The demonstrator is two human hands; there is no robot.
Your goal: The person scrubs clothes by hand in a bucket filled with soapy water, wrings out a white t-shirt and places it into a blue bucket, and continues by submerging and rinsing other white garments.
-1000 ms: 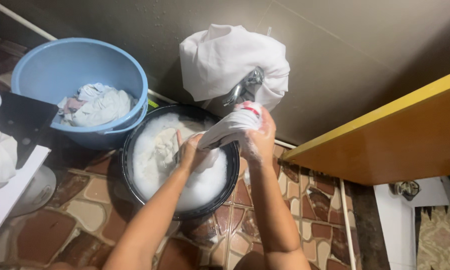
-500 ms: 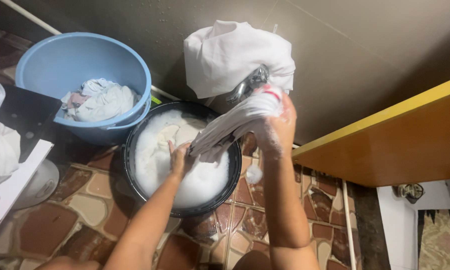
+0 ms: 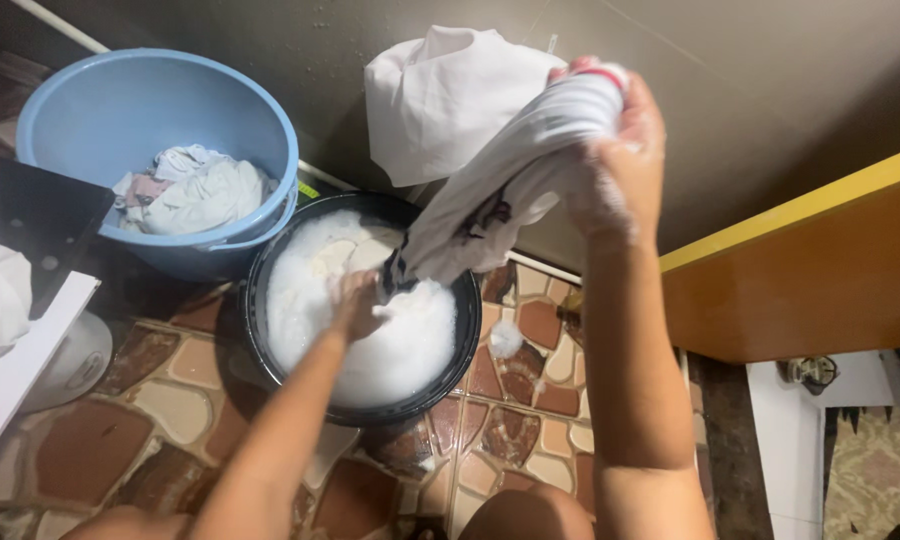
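Right hand [image 3: 620,150] clenched high on the wet white garment [image 3: 490,205], left hand [image 3: 358,300] gripping its lower end over the foamy black basin [image 3: 362,310], blue tub [image 3: 160,150] of laundry just beside it on the tiled floor [image 3: 120,440].

A blue basin [image 3: 160,110] is set against the wall at upper left, holding crumpled pale clothes [image 3: 195,190]. A white cloth [image 3: 440,95] is draped high on the wall. The floor [image 3: 170,400] is laid with brown and cream stone-pattern tiles. A yellow-edged wooden panel [image 3: 820,270] is seen at right, a patterned mat [image 3: 880,470] below it. A white pipe [image 3: 55,25] is run along the wall's foot.
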